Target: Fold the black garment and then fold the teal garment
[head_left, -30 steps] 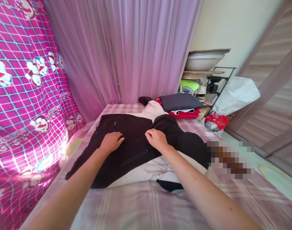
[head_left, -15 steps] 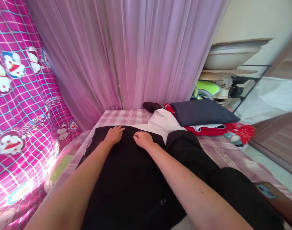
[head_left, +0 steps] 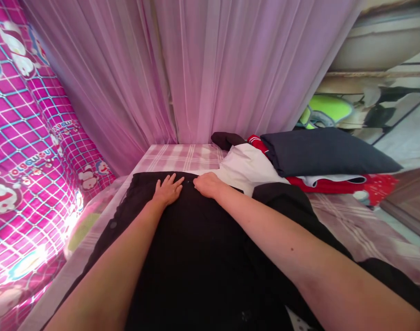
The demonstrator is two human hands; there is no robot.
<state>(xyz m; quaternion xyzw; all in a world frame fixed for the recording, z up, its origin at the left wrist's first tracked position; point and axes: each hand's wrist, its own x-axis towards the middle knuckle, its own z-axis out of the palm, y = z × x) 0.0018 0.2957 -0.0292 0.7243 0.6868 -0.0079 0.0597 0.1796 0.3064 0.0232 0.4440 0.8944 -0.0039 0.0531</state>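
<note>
A black garment (head_left: 203, 257) lies spread over the bed and runs from its far edge down towards me. My left hand (head_left: 168, 189) rests flat near the far edge of the cloth, fingers spread, holding nothing. Beside it, my right hand (head_left: 206, 184) is closed, its curled fingers on the garment's top edge and seeming to pinch the cloth. The fingertips are partly hidden. Between the hands a tiny shiny spot, perhaps a button, shows on the fabric. To the right lies more bunched black cloth (head_left: 282, 197), and a white cloth (head_left: 242, 163) sits just beyond.
A folded dark navy cloth (head_left: 327, 151) tops red folded fabric (head_left: 337, 185) at the right. Purple curtains (head_left: 210, 69) hang behind the plaid bed sheet (head_left: 182, 156). A pink cartoon-print cloth (head_left: 41, 124) hangs at the left. A shelf with bowls stands back right.
The view has shifted, so the pile at the right looks nearer. My left fingers have spread apart. My right hand has moved slightly to the garment's far edge.
</note>
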